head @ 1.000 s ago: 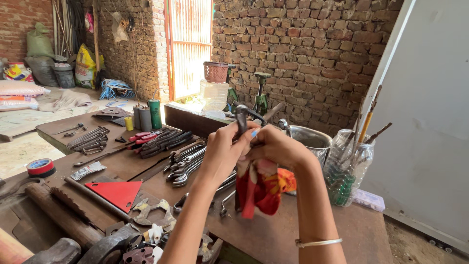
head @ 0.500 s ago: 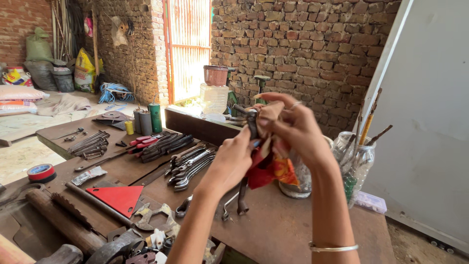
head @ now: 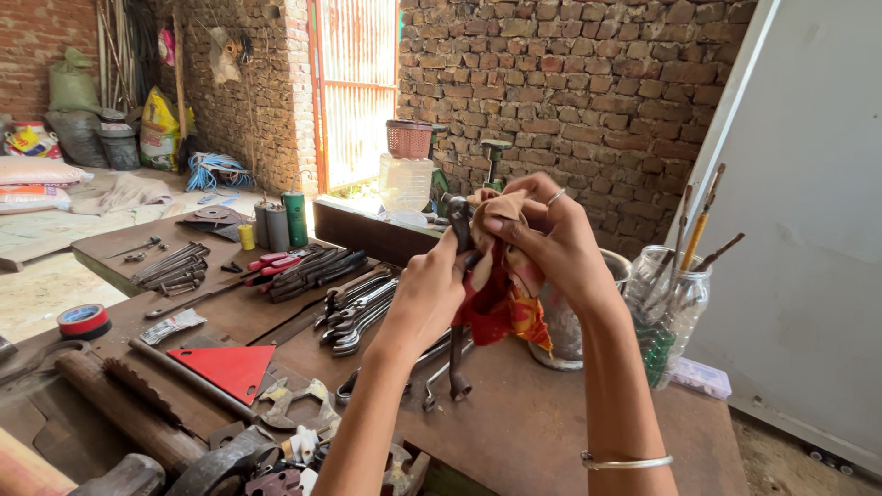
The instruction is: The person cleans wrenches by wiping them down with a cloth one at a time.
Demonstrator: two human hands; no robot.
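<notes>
Hands: two, the left hand and the right hand
Wrench held: one wrench
Cloths: one red cloth
Red triangles: one red triangle
Tape rolls: one tape roll
Glass jars: one glass jar
Metal buckets: one metal bucket
Bangles: one bangle
Rings: one ring
</notes>
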